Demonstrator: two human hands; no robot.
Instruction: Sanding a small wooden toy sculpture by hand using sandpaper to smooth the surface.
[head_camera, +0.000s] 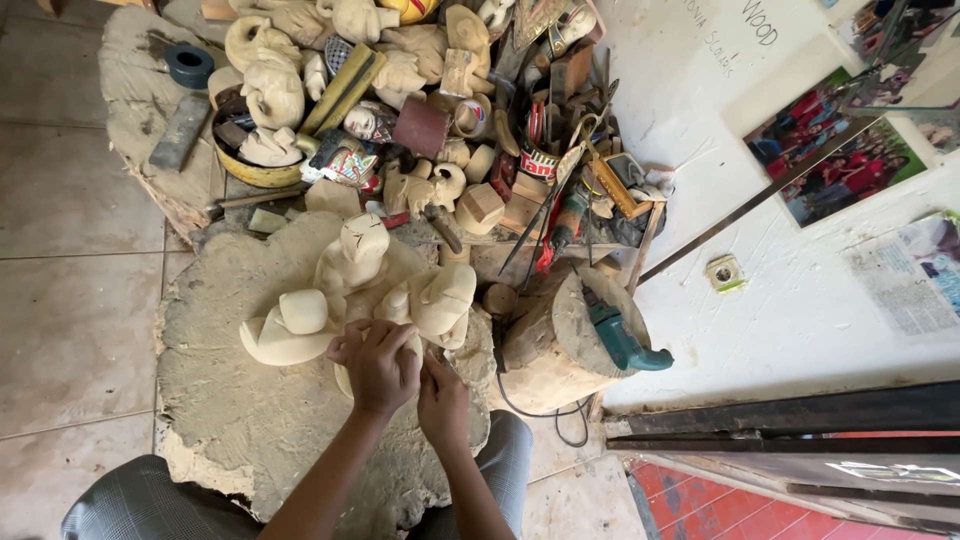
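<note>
My left hand (377, 362) is clamped over a pale, unpainted wooden carving (345, 375), mostly hidden under the fingers, on a broad round wooden work block (230, 400). My right hand (442, 397) sits just to its right, fingers closed on a small carving tool (436, 357) whose tip meets the piece. Just beyond my hands stand other pale carvings: a hat-shaped one (288, 330), a tall figure (355, 252) and a rounded one (443, 300).
A stump (555, 340) to the right carries a teal power tool (620, 340) with a black cord. Behind lies a heap of carved figures, painted masks, a yellow bowl (255, 170), tools and wood scraps. A white wall with photos is at right; tiled floor at left.
</note>
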